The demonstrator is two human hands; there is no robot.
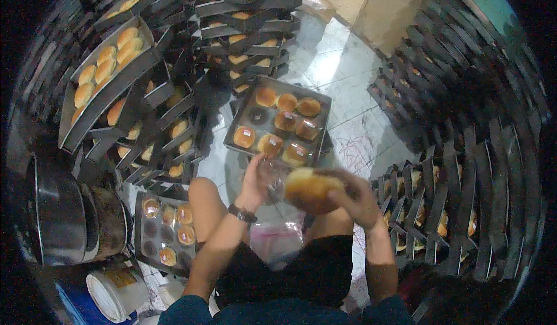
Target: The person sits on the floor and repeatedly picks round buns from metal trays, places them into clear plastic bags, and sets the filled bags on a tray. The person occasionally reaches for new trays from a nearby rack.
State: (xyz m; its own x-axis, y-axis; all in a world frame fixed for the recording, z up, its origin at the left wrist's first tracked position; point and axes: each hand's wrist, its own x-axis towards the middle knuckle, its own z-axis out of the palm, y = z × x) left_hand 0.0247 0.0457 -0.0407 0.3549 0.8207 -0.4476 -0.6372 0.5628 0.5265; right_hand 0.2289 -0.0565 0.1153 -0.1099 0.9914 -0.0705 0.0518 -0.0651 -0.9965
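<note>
My right hand (360, 199) grips a golden-brown bread bun (310, 191), blurred, above my lap. Just left of the bun, my left hand (254, 183), with a watch on its wrist, holds a clear plastic bag (274, 178). Whether the bun's edge is inside the bag cannot be told. Beyond both hands lies a dark metal tray (324, 120) of buns; several are wrapped and labelled, and one round spot is bare. Between my thighs rests a stack of clear plastic bags (278, 236).
Stacked bun trays rise at left (111, 86), behind (243, 29) and at right (448, 203). A second tray (150, 249) with wrapped buns sits by my left knee. Near it stand a large metal pot (58, 212) and a white plastic bucket (102, 296). Reddish strands litter the tiled floor (361, 140).
</note>
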